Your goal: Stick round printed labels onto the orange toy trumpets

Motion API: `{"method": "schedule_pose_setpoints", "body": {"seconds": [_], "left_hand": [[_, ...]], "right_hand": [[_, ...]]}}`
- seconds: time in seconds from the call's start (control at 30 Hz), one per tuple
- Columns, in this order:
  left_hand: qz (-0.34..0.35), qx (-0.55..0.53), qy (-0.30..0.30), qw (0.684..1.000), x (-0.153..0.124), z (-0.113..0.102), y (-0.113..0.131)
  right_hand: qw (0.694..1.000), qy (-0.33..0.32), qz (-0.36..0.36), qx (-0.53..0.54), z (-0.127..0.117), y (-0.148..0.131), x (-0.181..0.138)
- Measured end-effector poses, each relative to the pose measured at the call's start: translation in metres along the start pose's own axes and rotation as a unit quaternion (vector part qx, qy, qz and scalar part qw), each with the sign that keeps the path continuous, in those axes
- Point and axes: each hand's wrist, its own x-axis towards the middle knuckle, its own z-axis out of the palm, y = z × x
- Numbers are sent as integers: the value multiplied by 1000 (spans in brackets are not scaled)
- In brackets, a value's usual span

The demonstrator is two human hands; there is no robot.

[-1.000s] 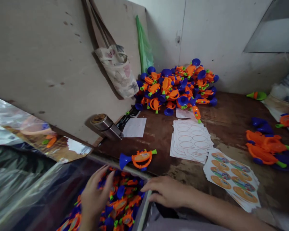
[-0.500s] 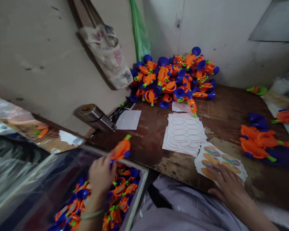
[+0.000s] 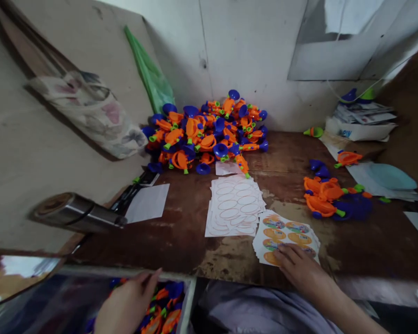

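My left hand is over the box of orange and blue toy trumpets at the lower left. Its thumb and forefinger stand slightly apart, with no trumpet visible in them; the other fingers are mostly hidden. My right hand rests on the stack of oval sticker sheets, fingers extended and their tips at a lower sticker. Just left of that stack, used backing sheets with blank oval outlines lie in a loose pile.
A heap of toy trumpets stands against the wall. More orange parts lie at the right. A steel flask stands at the left beside a white paper. A cloth bag hangs on the left panel.
The trumpet held in my left hand has left it, and that hand is lower, over the box. My right fingers have drawn in toward the sheet's lower left stickers. The view has turned right.
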Motion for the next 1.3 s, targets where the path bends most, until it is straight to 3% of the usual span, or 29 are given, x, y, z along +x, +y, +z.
{"method": "schedule_pose_setpoints", "body": {"seconds": [0.1, 0.27, 0.43, 0.6, 0.7, 0.83, 0.93, 1.0, 1.07, 1.13, 1.2, 1.3], "left_hand": [[71, 99, -58, 991, 7, 46, 41], [136, -2, -191, 972, 4, 106, 102], [113, -76, -324, 936, -11, 147, 115], [2, -162, -392, 906, -19, 165, 103], [-111, -242, -392, 881, -17, 167, 104], [-287, -327, -364, 823, -6, 167, 120], [-378, -377, -349, 770, 6, 167, 136], [-403, -397, -359, 743, 12, 168, 144], [-375, -407, -372, 745, 15, 167, 149], [-311, -405, -376, 773, 13, 166, 150], [-247, -398, -358, 808, 9, 165, 150], [-194, -390, -301, 848, 3, 162, 149]], "right_hand": [[997, 16, 60, -35, 1, -16, 3], [996, 7, 87, -17, -10, -21, 9], [991, -7, 135, 19, -4, -16, 13], [980, -31, 151, 125, -1, -4, 20], [968, 40, 194, 154, -2, -2, 20], [955, 101, 225, 163, -18, 0, 11], [959, 198, 143, 146, -43, 5, 7], [953, 265, 68, 131, -60, 7, 7], [947, 295, 26, 125, -70, 5, 9], [942, 309, 22, 129, -72, 1, 10], [924, 342, 77, 150, -69, -4, 12], [860, 371, 218, 273, -65, -6, 18]]}}
